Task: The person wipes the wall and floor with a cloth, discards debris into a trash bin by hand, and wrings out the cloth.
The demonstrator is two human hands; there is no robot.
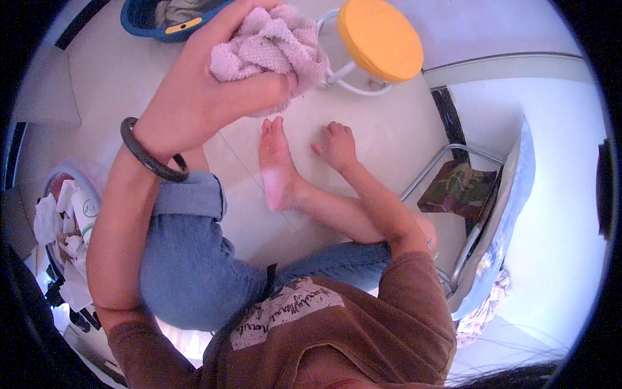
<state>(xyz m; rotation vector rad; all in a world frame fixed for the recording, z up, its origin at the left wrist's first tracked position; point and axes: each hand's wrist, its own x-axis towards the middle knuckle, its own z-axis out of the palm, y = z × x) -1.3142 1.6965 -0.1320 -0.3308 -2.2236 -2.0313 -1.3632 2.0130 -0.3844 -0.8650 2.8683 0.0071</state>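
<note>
Bunched up in my left hand (201,91) is a pale pink terry towel (269,48), raised high in front of me. The fingers and thumb press into it, and a dark bracelet (152,155) circles that wrist. My right hand (337,146) hangs lower, beside my bare foot (277,168), with nothing visible in it. Its fingers bend loosely and the thumb stands off to the side. The right forearm passes over my bare lower leg (343,211).
A yellow round stool (382,39) with white legs stands ahead. At the top left is a blue basin (139,23) with cloth in it. A metal-framed chair (463,249) stands at right. On the left is a bin (58,178) full of crumpled paper.
</note>
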